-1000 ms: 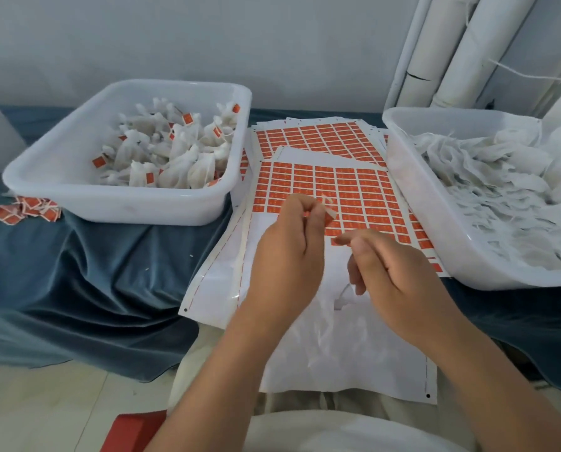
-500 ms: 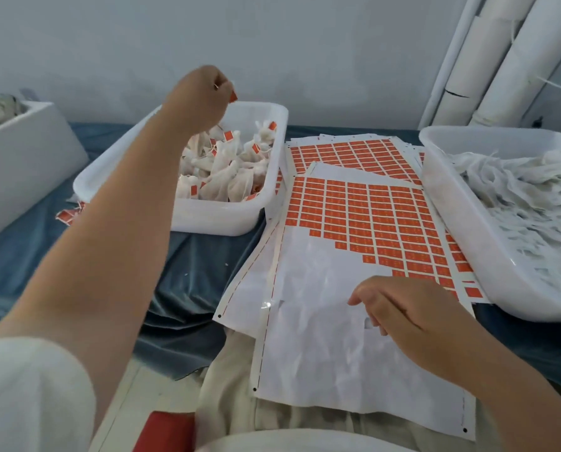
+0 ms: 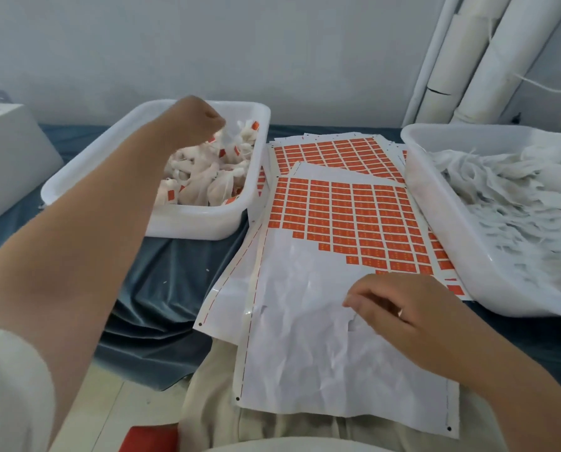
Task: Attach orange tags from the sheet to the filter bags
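Progress partial: tagged bags (image 3: 207, 187) pile in left tub (image 3: 188, 220). My left hand (image 3: 201, 120) hovers over them, fingers curled; can't tell if bag held. Right hand (image 3: 403, 314) rests on sheet (image 3: 305, 337), loosely curled, empty. Many orange tags (image 3: 354, 216) unpeeled, right tub (image 3: 435, 223) heaped with bare filter bags (image 3: 517, 197); much left, I judge.

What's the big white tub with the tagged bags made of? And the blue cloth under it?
The white rectangular tub looks like glossy moulded plastic: smooth, see-through walls. The dark blue cloth seems velvety fabric: soft folds with a sheen.
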Motion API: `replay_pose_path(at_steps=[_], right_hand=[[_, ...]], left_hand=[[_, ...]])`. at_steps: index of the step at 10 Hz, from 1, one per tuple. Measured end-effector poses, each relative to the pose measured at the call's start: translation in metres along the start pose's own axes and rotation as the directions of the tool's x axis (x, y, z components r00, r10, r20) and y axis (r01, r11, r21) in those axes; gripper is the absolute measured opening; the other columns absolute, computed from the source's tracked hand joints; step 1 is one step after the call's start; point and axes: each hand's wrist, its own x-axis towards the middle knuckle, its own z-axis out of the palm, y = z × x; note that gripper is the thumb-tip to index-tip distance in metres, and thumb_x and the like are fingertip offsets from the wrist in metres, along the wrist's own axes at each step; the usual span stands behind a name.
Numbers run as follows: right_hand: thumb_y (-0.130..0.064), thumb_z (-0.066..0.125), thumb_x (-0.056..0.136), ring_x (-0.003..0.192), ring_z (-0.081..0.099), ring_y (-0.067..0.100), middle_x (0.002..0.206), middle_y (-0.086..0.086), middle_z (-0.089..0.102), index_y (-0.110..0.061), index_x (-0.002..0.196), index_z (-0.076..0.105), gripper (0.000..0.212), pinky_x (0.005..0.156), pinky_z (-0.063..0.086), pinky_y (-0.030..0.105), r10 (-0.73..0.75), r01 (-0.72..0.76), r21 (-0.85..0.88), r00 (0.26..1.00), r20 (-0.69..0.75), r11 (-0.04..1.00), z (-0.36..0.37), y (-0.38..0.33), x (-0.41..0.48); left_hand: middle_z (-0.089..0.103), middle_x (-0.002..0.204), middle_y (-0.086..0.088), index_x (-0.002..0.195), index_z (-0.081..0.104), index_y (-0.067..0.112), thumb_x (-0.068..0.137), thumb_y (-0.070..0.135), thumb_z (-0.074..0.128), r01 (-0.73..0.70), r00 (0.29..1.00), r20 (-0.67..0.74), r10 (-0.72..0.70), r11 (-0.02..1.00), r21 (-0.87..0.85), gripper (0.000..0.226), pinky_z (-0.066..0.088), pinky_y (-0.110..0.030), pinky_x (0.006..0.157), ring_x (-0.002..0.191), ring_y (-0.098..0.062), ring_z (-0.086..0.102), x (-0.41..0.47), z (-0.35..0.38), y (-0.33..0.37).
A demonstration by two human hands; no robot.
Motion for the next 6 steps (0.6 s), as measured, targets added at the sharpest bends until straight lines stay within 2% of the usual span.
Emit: replay_pose_path(at_steps=[1,2,3,4,5,6], right_hand=[[-0.069,0.031,0.092,0.086,0.065,0.002,0.087,-0.026,0.067,-0.038,0.092,0.069,0.049,0.075,0.044,0.008,-0.003,0.003,0.018,1.0,0.0,1.0,-0.012,-0.005,-0.004],[-0.061,0.034,0.099,0.092,0.062,-0.006,0.091,-0.034,0.064,-0.045,0.096,0.067,0.037,0.078,0.04,0.004,0.042,-0.041,-0.017,0.998,0.036,0.999,-0.02,-0.002,-0.006],[-0.052,0.042,0.107,0.091,0.061,-0.008,0.092,-0.034,0.065,-0.04,0.104,0.069,0.029,0.074,0.043,0.01,0.093,-0.077,-0.109,0.984,0.15,0.991,-0.021,0.003,-0.005],[-0.055,0.043,0.107,0.09,0.063,-0.004,0.1,-0.025,0.07,-0.039,0.111,0.069,0.031,0.078,0.05,0.018,0.067,-0.025,-0.181,0.972,0.226,0.983,-0.015,0.004,-0.004],[-0.058,0.043,0.105,0.088,0.064,-0.001,0.097,-0.022,0.07,-0.037,0.111,0.068,0.033,0.077,0.052,0.02,0.034,-0.001,-0.168,0.981,0.193,0.986,-0.006,0.007,-0.003],[-0.064,0.039,0.102,0.077,0.062,0.002,0.078,-0.017,0.063,-0.033,0.087,0.061,0.041,0.068,0.049,0.018,-0.043,0.053,-0.184,0.998,0.056,0.981,0.014,0.008,-0.001]], left_hand=[[0.068,0.079,-0.003,0.081,0.066,0.017,0.093,0.029,0.054,-0.091,0.993,-0.074,0.093,0.995,0.037,0.021,0.05,-0.031,0.064,0.064,-0.026,0.067,-0.018,-0.019,0.027],[0.077,0.083,0.007,0.092,0.077,0.027,0.094,0.039,0.057,-0.176,0.973,-0.171,0.155,0.977,-0.118,0.023,0.06,-0.037,0.066,0.064,-0.021,0.071,-0.061,-0.033,0.056],[0.074,0.075,0.017,0.09,0.076,0.037,0.093,0.05,0.056,-0.272,0.943,-0.267,0.199,0.923,-0.273,0.024,0.049,-0.021,0.052,0.053,0.0,0.061,-0.134,-0.025,0.078],[0.073,0.075,0.018,0.086,0.077,0.038,0.097,0.054,0.057,-0.325,0.943,-0.202,0.265,0.866,-0.38,0.028,0.046,-0.006,0.056,0.06,0.0,0.064,-0.21,-0.002,0.094],[0.073,0.079,0.02,0.088,0.076,0.042,0.089,0.063,0.05,-0.257,0.961,-0.033,0.274,0.843,-0.473,0.033,0.051,-0.009,0.06,0.07,-0.003,0.069,-0.249,0.029,0.105],[0.072,0.079,0.023,0.089,0.074,0.044,0.091,0.057,0.052,-0.218,0.957,0.072,0.281,0.86,-0.462,0.026,0.052,-0.014,0.06,0.074,-0.002,0.069,-0.26,0.067,0.11]])
